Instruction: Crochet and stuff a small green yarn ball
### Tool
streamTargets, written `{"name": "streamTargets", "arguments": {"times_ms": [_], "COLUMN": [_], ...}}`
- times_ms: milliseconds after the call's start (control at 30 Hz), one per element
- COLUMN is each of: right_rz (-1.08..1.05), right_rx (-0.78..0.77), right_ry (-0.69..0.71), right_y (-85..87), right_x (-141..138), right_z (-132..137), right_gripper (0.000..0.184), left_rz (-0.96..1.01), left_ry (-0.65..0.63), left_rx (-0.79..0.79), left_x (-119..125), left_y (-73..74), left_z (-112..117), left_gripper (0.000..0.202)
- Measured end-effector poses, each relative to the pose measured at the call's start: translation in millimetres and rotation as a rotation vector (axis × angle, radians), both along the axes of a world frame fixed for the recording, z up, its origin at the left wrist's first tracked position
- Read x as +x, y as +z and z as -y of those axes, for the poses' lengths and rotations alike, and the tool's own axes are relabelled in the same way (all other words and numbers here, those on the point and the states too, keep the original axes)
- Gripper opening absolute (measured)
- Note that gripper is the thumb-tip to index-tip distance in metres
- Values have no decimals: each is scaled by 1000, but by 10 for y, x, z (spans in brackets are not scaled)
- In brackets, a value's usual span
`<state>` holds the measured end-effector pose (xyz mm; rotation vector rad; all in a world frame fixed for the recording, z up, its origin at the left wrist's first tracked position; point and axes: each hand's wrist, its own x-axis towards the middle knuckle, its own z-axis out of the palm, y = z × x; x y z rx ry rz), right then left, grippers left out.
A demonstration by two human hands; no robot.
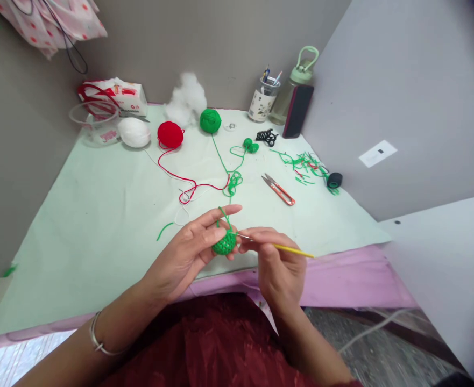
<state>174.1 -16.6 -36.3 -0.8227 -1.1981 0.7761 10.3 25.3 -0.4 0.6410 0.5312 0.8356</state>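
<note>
My left hand (192, 244) pinches a small round green crochet piece (224, 244) between thumb and fingers, just above the table's front edge. Green yarn loops over its raised index finger and runs back to a green yarn ball (210, 121). In my right hand (279, 263) is a crochet hook with a yellow handle (294, 250), held like a pen. Its metal tip meets the upper right edge of the green piece; whether a loop sits on it is too small to tell.
Thread snips (278, 190) lie right of centre, near green yarn scraps (305, 164). Red yarn (170, 135), white yarn (134, 133) and white stuffing (187, 99) stand at the back. A pen cup (262, 103), water bottle (291, 97) and phone (298, 112) stand back right.
</note>
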Motion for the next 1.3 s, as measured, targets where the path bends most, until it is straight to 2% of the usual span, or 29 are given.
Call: {"name": "streamTargets", "arguments": {"times_ms": [100, 233, 333, 500, 567, 667, 767, 867, 967, 1133, 1300], "right_rz": [306, 749, 930, 1194, 1221, 1089, 759, 411, 205, 52, 87], "right_rx": [204, 448, 470, 532, 570, 495, 386, 230, 97, 10, 24], "right_ry": [-148, -191, -206, -135, -122, -104, -122, -96, -46, -60, -82], "right_y": [-45, -96, -25, 209, 247, 202, 99, 40, 44, 60, 59], "right_x": [43, 95, 124, 185, 208, 215, 163, 77, 29, 52, 62], "right_z": [77, 142, 141, 62, 46, 75, 112, 82, 6, -56, -49], "right_gripper": [31, 44, 45, 26, 23, 30, 39, 37, 29, 20, 19], "left_rz": [-89, -187, -246, -444, -424, -251, -112, -42, -33, -79, -83], "left_ry": [114, 264, 260, 270, 267, 218, 161, 113, 127, 142, 140], "left_rx": [59, 114, 146, 352, 338, 189, 24, -25, -15, -6, 0], "left_x": [33, 77, 53, -16, -13, 2, 7, 19, 37, 31, 20], "left_y": [6, 2, -32, -97, -118, -138, -133, -107, -88, -97, -110], "left_z": [50, 94, 60, -20, -27, -28, -27, -20, -8, 3, 9], "left_gripper": [42, 46, 41, 29, 26, 24, 23, 24, 25, 25, 25]}}
